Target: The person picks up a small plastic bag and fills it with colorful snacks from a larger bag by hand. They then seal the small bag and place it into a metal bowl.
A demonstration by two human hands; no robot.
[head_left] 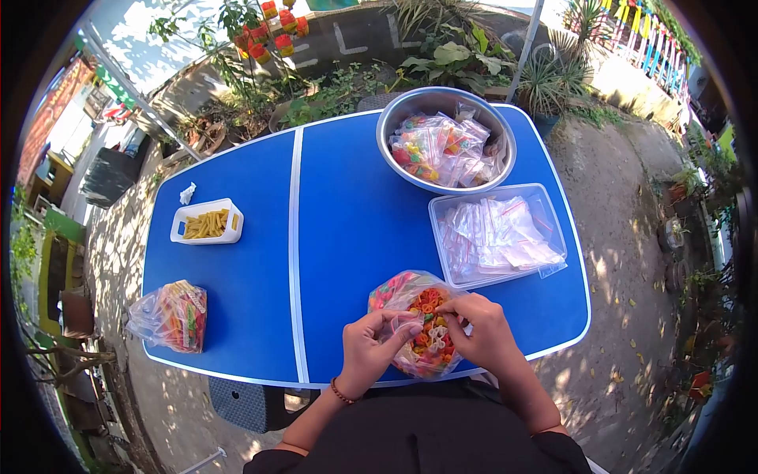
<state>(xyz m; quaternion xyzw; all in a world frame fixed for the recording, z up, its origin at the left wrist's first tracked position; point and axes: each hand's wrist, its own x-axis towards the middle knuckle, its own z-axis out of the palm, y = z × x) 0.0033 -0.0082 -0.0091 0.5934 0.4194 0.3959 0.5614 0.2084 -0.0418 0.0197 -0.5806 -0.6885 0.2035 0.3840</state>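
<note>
Fingers of both hands (left [369, 347]; right [482, 332]) pinch the snack bag [418, 316].

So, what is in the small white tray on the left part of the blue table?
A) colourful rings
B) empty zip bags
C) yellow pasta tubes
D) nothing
C: the white tray on the blue table holds yellow pasta tubes; the empty bags lie in the clear box.

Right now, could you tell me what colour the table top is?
The table top is bright blue with a white stripe, clearest in the head view.
</note>
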